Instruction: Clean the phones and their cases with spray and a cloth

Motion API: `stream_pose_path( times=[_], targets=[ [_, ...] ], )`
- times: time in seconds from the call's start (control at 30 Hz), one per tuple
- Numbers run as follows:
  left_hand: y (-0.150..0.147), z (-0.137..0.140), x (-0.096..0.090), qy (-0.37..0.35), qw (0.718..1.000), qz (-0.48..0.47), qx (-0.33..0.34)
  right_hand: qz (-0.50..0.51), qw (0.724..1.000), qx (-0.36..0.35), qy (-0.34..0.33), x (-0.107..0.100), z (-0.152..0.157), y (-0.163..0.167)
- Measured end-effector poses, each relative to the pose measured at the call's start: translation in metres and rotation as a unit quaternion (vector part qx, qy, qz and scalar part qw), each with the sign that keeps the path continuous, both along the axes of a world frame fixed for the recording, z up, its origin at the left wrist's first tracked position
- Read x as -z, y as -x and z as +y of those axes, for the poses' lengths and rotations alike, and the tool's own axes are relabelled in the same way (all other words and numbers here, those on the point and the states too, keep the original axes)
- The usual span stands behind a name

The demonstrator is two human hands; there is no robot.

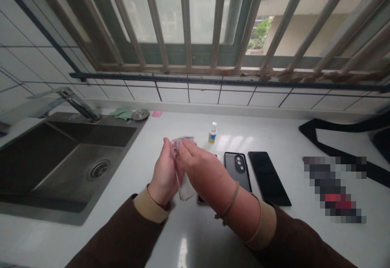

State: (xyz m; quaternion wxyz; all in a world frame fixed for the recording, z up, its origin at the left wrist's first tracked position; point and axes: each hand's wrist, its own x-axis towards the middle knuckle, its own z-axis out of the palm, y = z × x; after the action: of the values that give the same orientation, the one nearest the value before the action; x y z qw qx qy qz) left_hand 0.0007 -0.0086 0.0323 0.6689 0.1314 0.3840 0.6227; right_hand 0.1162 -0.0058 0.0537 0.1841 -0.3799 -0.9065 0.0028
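Observation:
My left hand is closed around a clear phone case, holding it tilted above the counter. Across the upper part of the case lies my right hand, its fingers together and pressed against it. A pale, pinkish edge shows at the fingertips; whether it is part of the case or a separate thing I cannot tell. Right of my hands lie a dark phone case with a camera cutout and a flat black phone. Another dark-edged object is mostly hidden under my right forearm.
A small white-capped bottle stands behind my hands. At left is a sink with a faucet. A green cloth, metal drain cover and pink piece lie by the wall. A black strap and blurred object lie right.

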Motion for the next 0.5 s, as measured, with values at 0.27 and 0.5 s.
stream_pose_path(
  times=[0.27,0.5],
  targets=[
    [0.024,0.019,-0.004,-0.005,0.981,0.066,-0.184,-0.054,0.992,-0.034,0.106,-0.02,-0.038,0.013],
    [0.032,0.025,-0.007,0.0,0.983,0.047,-0.18,0.02,0.978,-0.133,0.162,-0.037,-0.061,0.002]
  ],
)
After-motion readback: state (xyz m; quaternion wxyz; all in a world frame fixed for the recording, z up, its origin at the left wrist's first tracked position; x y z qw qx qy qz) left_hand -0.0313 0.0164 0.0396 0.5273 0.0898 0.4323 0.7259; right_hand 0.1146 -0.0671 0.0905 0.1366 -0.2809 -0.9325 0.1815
